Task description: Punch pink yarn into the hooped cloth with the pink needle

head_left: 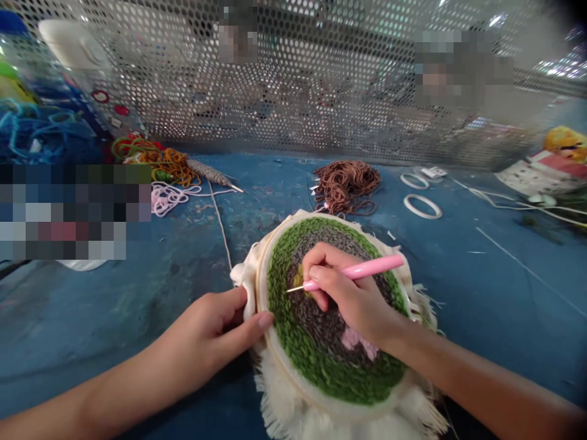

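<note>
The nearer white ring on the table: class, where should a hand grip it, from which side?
Pinch the near rim of the white ring from above, thumb in its opening: it lies flat, so the low edge offers no side grip.

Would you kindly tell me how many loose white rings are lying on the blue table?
2: one ring by a small white packet, another ring just nearer, both right of the brown yarn. Others could be hidden.

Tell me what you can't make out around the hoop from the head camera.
Head view:
Yellow yarn patch: partly hidden by the right hand holding the pink needle.
Hoop rim: partly hidden by the left hand.
Fabric fringe: cut off by the bottom edge.
Pixelated patch: hides whatever lies there.
</note>
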{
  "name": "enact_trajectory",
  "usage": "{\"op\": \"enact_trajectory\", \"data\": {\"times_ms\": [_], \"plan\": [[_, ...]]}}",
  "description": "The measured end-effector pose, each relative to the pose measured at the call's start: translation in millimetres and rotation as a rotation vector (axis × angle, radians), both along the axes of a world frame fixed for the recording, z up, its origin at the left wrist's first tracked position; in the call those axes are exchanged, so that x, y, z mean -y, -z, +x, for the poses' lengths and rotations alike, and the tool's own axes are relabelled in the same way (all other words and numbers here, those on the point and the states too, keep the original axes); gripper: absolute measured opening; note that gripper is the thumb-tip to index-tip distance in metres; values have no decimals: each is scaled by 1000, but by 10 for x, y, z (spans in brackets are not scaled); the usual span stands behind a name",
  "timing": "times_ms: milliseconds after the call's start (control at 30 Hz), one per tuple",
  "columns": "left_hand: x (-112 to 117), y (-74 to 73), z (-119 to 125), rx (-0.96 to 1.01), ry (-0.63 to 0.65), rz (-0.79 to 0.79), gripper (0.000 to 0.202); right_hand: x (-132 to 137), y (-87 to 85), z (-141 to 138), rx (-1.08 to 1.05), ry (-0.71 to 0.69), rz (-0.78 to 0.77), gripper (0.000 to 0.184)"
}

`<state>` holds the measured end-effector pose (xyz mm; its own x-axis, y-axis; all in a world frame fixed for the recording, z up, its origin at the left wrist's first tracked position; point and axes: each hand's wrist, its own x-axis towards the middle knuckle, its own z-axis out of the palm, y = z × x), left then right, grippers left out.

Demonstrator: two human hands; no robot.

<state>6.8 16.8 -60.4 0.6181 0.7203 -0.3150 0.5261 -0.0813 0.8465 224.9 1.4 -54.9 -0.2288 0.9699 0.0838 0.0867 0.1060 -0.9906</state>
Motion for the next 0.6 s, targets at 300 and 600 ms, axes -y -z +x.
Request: {"op": "enact_trajectory", "data": {"times_ms": [300,600], "plan": [[11,-5,10,34,-24,-32,42,-83,6,-2,-253,122,-62,18],[-51,12,56,41,-57,22,41,-93,7,-48,53,29,73,17]]}}
